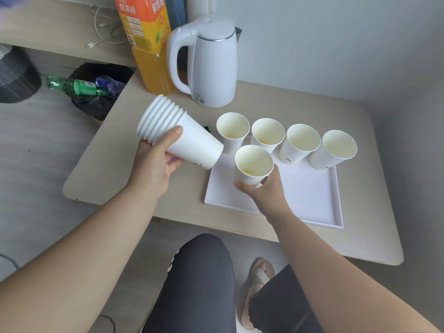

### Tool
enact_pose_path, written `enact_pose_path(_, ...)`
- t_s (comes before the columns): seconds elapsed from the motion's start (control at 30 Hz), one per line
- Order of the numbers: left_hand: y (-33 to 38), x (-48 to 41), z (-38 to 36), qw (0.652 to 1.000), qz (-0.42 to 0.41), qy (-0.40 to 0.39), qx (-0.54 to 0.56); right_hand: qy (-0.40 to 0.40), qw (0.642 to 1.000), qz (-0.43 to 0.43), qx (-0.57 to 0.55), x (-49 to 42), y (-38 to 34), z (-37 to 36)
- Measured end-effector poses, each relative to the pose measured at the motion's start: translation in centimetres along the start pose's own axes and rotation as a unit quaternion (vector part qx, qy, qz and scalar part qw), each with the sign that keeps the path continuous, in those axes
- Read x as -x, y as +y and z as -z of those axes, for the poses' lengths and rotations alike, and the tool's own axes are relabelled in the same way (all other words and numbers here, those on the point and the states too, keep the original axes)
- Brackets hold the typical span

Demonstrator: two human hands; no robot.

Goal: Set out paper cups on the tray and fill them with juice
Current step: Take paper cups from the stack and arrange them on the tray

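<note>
One cup (252,167) sits in the right hand (262,188), whose fingers and thumb curl round its lower half. The cup is upright, mouth up, with a smear of yellow at the bottom. It is over the near-left part of the white tray (312,195), but the hand hides its base, so I cannot tell whether it stands on the tray or is held just above it.

The left hand (156,162) grips the stack of cups (177,135) round its middle, thumb on top and fingers wrapped beneath. The stack is tipped on its side, rims up and to the left, closed end towards the tray and near the single cup.

Along the tray's far edge stands a row of cups (301,145), four of them, upright and close together. The two on the left show a little yellow inside; the other two I cannot read. Behind them on the table (115,169) are a white kettle (211,63) and, just beside it, the juice bottle (149,44), partly full, its cap out of view.

This looks like the setting-out step, with a fifth cup starting a second row. The next move calls for planting that cup flat in front of the row without knocking its neighbours, then letting go. The freed hand could then draw another cup off the stack's closed end. Pouring seems some way off, since the left hand must first put the stack down.
</note>
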State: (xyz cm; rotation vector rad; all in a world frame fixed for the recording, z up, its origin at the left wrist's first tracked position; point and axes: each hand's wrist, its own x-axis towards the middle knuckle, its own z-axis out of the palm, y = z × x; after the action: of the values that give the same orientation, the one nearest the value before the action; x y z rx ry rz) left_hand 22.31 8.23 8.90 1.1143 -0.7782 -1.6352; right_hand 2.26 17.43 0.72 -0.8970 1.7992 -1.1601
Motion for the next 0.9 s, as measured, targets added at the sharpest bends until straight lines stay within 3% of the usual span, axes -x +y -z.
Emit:
enact_pose_path(0.27,-0.4,-0.7,1.1,1.000,-0.002,0.001,-0.006,0.033,0.994,-0.002,0.101,-2.7,1.2,-1.4)
enact_pose_path(0.9,-0.7,-0.7,1.1,0.999,-0.005,-0.017,-0.028,0.071,0.988,0.003,0.137,-3.1,2.8,-2.3)
